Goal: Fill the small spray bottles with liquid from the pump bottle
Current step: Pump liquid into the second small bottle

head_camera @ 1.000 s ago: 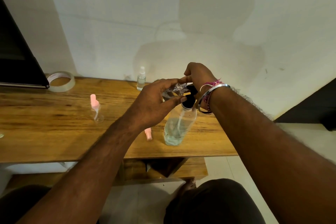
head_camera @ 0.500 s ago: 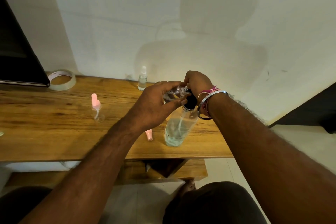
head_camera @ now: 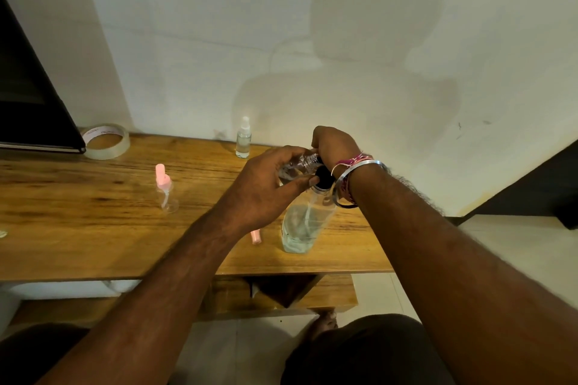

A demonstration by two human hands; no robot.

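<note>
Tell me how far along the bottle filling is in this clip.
Possibly done: the white-topped spray bottle by the wall stands capped; its level is unclear. In hand: the left hand holds an uncapped small bottle tilted at the pump bottle nozzle, the right hand on the pump. Left: the pink-topped bottle looks empty; a pink cap lies loose.

Dim, warm light is falling on the wall (head_camera: 344,40), casting a broad soft shadow at 12 o'clock. Wide-angle distortion is bending edges toward 9 and 3 o'clock. Detail is staying soft overall.
</note>
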